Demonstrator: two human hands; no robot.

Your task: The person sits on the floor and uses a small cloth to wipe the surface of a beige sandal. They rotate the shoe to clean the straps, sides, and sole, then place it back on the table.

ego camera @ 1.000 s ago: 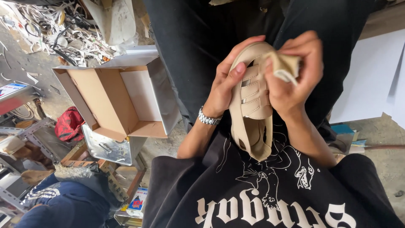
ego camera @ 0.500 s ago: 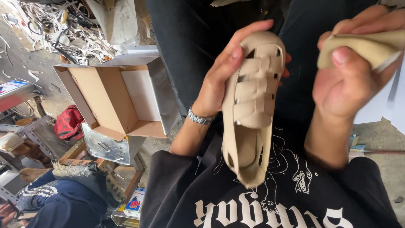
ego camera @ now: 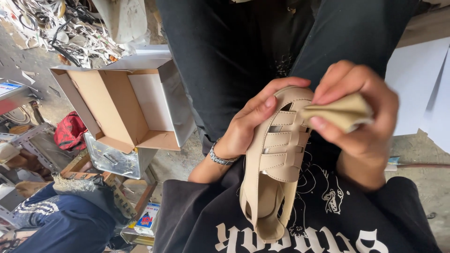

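Observation:
My left hand (ego camera: 251,122) grips a beige strapped sandal (ego camera: 274,164) by its toe end, the heel pointing down toward my black printed shirt (ego camera: 262,225). My right hand (ego camera: 361,117) pinches a folded beige cloth (ego camera: 340,112) and presses it against the sandal's toe straps. A metal bracelet (ego camera: 220,157) sits on my left wrist. My legs in dark trousers (ego camera: 243,51) lie behind both hands.
An open cardboard shoe box (ego camera: 122,105) with a grey outer wall lies on the ground at left. Beside it are a metal tin (ego camera: 115,161), a red cloth bundle (ego camera: 70,131) and scrap cuttings (ego camera: 61,28). Another person's blue trouser leg (ego camera: 65,225) is at bottom left. White sheets (ego camera: 417,79) lie at right.
My right hand, which had lifted away to the right with the cloth, has come back down onto the sandal's toe. The sandal has shifted lower and to the right.

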